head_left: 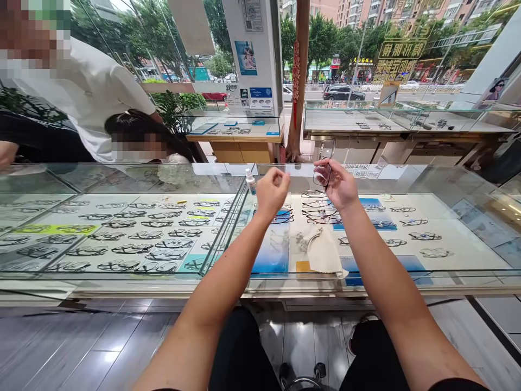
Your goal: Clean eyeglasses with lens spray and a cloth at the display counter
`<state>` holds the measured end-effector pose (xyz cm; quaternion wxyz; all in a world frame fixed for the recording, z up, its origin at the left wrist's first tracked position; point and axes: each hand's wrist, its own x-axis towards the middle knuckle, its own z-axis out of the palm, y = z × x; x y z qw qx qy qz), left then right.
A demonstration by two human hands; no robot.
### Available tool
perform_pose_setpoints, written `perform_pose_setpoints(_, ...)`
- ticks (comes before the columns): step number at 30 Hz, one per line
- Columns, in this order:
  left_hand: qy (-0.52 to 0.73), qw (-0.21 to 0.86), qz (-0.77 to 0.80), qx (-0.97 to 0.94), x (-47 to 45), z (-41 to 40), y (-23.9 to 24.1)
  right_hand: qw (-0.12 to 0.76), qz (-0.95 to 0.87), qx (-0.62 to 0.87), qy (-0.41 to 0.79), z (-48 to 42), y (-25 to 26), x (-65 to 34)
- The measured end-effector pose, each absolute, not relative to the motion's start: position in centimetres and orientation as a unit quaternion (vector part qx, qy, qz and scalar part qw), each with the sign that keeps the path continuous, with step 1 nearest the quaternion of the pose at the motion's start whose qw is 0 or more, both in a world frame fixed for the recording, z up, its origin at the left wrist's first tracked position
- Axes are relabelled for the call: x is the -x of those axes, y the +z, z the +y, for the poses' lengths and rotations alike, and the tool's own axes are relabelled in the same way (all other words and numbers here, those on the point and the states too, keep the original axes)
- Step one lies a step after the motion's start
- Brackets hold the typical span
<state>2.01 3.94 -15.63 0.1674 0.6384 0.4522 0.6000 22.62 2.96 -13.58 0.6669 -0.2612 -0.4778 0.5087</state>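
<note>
My right hand (340,184) is raised over the glass display counter (260,282) and pinches a pair of dark-framed glasses (323,172) by one lens rim. My left hand (272,191) hovers just to its left with the fingers curled in a loose fist; whether anything is in them is hidden. A beige cleaning cloth (323,251) lies on the counter top below my hands. A small white spray bottle (251,181) stands upright on the glass just left of my left hand.
Rows of spectacle frames (134,236) fill the case under the glass. Two people stand behind the counter at the far left (93,92). More glass cases (366,122) and a street window lie beyond. My knees and a stool base show below the counter edge.
</note>
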Motion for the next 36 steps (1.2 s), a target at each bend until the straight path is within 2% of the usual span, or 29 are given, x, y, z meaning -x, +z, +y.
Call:
perform_pose_setpoints(5,0.653,0.036,0.589,-0.475,0.6,6.9,-15.7,0.651,-0.509,0.264,0.498,2.8,-13.9,-22.2)
perform_pose_setpoints(10,0.612,0.036,0.683,-0.396,1.8,8.5,-16.6,0.643,-0.51,0.273,0.503,2.7,-13.9,-22.1)
perform_pose_setpoints(18,0.608,-0.007,0.678,-0.414,1.3,8.3,-17.0,0.624,-0.53,0.268,0.507,3.0,-14.2,-21.7)
perform_pose_setpoints(24,0.615,-0.058,0.583,-0.528,0.6,7.1,-16.7,0.576,-0.597,0.285,0.48,2.8,-14.3,-21.3)
perform_pose_setpoints(31,0.531,-0.091,0.414,-0.734,-0.7,5.4,-16.0,0.534,-0.673,0.311,0.408,3.2,-14.5,-21.3)
perform_pose_setpoints(36,0.497,-0.13,0.351,-0.782,-0.9,6.0,-16.4,0.518,-0.692,0.311,0.395,3.5,-14.3,-22.4)
